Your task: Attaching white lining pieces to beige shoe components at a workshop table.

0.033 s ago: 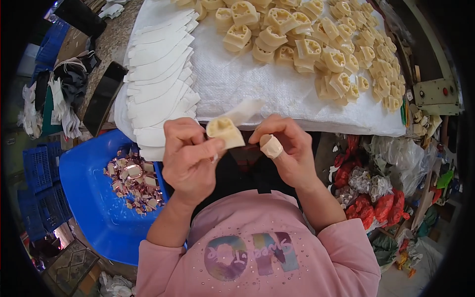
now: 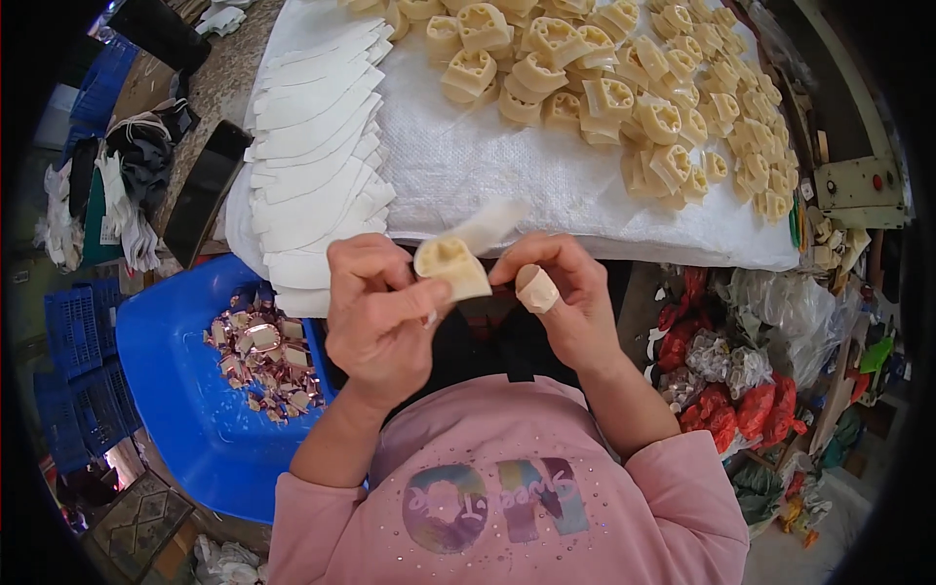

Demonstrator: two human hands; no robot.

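Observation:
My left hand (image 2: 378, 310) pinches a cream-coloured moulded piece (image 2: 462, 277) between thumb and fingers, held up in front of my chest. The piece has an arched, hollowed face and a flat lower end. A pale, blurred strip (image 2: 492, 224) sticks out behind it toward the table. My right hand (image 2: 570, 292) is close by on the right, fingers curled, its index fingertip at the piece's right edge. Whether anything sits between those fingers is hidden. A cream wrap (image 2: 537, 289) covers the right thumb's tip.
Many similar cream pieces (image 2: 556, 39) are heaped on the white-covered table (image 2: 439, 166). Overlapping white strips (image 2: 314, 146) lie at its left. A blue tub (image 2: 185, 390) with shiny pinkish pieces (image 2: 261, 341) stands at my left. Red and clear plastic bags (image 2: 756, 405) lie at my right.
My left hand has shifted slightly right with the cream moulded piece, bringing it nearer my right hand. The right hand has barely moved.

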